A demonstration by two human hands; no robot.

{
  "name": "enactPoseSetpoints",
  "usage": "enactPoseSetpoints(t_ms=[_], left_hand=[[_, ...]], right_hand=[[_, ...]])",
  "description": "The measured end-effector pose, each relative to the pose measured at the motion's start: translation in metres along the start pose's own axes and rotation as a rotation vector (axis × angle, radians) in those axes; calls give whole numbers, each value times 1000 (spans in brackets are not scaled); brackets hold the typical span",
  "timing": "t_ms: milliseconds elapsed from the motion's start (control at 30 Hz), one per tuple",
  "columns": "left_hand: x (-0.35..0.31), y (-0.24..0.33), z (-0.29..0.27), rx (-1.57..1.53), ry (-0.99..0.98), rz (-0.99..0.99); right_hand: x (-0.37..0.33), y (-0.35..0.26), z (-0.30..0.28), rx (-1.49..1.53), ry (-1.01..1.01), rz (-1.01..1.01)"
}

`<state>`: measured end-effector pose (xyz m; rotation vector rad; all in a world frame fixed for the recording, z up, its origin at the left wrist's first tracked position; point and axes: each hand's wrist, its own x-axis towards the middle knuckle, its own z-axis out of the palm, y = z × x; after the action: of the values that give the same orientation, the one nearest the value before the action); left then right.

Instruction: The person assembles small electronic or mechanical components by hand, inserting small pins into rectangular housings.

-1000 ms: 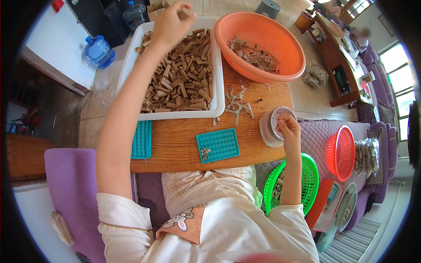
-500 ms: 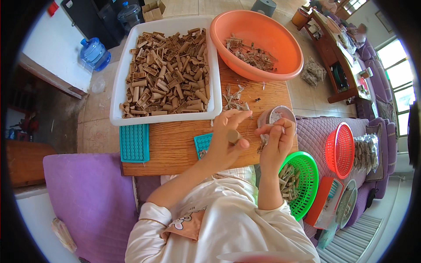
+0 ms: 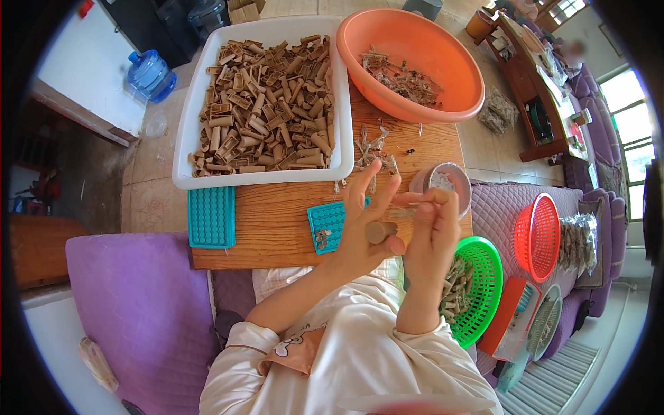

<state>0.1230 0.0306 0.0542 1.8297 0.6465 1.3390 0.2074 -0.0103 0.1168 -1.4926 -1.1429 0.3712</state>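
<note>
My left hand (image 3: 356,238) holds a short tan plastic casing (image 3: 377,232) between palm and thumb, its index and middle fingers stretched upward. My right hand (image 3: 432,225) is closed in a pinch close beside it, at the left hand's fingertips. Whatever lies between the right fingertips is too small to make out. Below the hands, a teal dimpled tray (image 3: 332,218) holds a few small round metallic pieces (image 3: 322,238). Behind them lies a pile of small wired parts (image 3: 373,149), and a pinkish tub (image 3: 465,187) with whitish contents stands by the right hand.
A white bin (image 3: 181,138) full of tan casings and an orange basin (image 3: 456,93) of wired parts fill the table's far side. Stacked teal trays (image 3: 211,218) lie at left. Right of me are a green basket (image 3: 487,290) with filled casings and a red basket (image 3: 536,235).
My hands have come closer together, the right moving left toward the left fingertips. The left hand has shifted slightly right, still holding the casing, and more of the teal tray shows.
</note>
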Motion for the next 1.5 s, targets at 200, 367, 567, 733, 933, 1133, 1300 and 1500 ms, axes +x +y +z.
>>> enactPoseSetpoints(t_ms=[200,367,567,733,933,1133,1300,1500], left_hand=[[-1,6,8,-149,47,-104],[-3,4,11,-244,1,-88],[-8,3,5,-287,-130,-52],[-6,-3,2,-212,-128,-31],[-6,-4,-1,-408,-33,-215],[12,-7,-39,-1030,153,-643],[8,-5,-44,-1279,126,-818],[6,1,-45,-1217,55,-865]], right_hand=[[-5,23,25,340,115,76],[0,27,30,463,220,70],[15,38,29,546,372,213],[14,49,37,599,378,223],[14,49,33,587,166,322],[20,41,6,456,49,207],[25,23,12,315,-252,17],[28,25,21,250,-327,-34]])
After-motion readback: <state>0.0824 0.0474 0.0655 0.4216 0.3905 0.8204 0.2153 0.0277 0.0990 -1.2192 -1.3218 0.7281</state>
